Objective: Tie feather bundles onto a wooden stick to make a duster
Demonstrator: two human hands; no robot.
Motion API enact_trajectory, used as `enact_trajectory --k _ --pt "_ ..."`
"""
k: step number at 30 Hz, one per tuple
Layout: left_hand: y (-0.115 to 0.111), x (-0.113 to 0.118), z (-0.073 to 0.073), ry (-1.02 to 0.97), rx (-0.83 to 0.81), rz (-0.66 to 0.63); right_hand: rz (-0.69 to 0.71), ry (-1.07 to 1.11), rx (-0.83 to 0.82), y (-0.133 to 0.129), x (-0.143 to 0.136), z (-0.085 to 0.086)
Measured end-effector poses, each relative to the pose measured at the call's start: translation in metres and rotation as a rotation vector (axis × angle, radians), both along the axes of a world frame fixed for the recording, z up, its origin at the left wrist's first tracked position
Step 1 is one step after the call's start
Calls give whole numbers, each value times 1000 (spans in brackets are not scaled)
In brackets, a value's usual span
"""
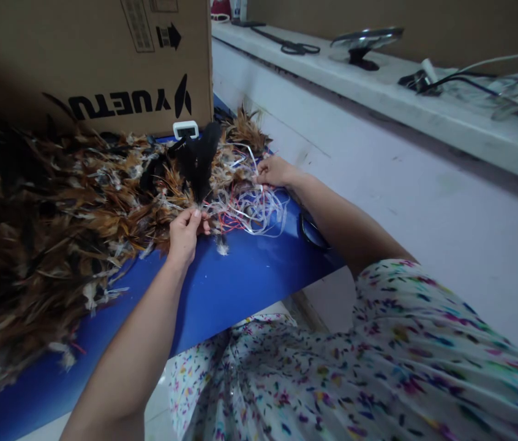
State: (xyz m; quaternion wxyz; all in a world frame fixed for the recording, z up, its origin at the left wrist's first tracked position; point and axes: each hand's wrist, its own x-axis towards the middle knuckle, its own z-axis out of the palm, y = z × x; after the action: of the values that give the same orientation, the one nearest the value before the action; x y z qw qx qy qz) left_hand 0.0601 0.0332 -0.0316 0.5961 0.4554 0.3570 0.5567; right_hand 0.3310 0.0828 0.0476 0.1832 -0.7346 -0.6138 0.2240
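The box (pixel 125 67) stood on the worktop (pixel 226 288); the feathers (pixel 57 233) spread before it, likely within easy reach. Right of its near corner, the strands (pixel 259 214) lay tangled, their ends lost in the pile. In front of the box, the left hand's (pixel 183 237) fingers clamped the plume's (pixel 201 159) base, seemingly to steady it. Farther right, the right hand's (pixel 276 171) fingers pinched the strip (pixel 253 157), perhaps to keep it apart; its tip was indistinct.
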Motion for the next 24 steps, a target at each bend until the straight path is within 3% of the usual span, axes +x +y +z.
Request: enact_trajectory --k 8,13,18,24 --pt "0 -1 -3 14 46 30 -105 142 194 32 4 15" --pt "-1 -1 -2 33 51 84 -153 106 235 43 5 17" --pt "-3 1 -1 48 93 155 -66 -222 402 24 9 16" --pt "-11 2 7 84 159 162 197 -406 381 -17 10 0"
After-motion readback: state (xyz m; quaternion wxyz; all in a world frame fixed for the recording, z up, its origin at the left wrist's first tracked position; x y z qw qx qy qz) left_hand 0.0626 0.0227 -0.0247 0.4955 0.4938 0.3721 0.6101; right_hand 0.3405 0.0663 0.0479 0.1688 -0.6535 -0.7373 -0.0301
